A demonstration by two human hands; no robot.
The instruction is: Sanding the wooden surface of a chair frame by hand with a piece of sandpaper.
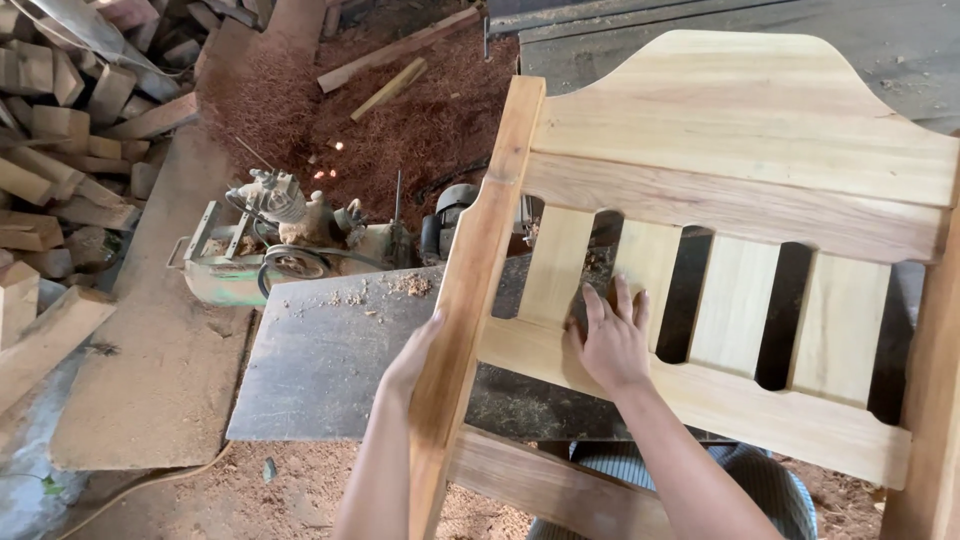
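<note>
A pale wooden chair back (740,150) with a curved top rail and several upright slats fills the right of the head view. My left hand (412,358) grips the outer side of its left post (470,290), fingers wrapped behind the wood. My right hand (612,340) lies flat and spread on the lower cross rail (720,400), fingertips reaching up onto two slats. Below the rail a darker seat rail (540,485) joins the post.
A grey metal machine table (320,360) dusted with shavings lies behind the chair. A dusty motor unit (290,240) sits beyond it on red sawdust. Stacked wood offcuts (60,150) pile up at the left. Planks lie at the top.
</note>
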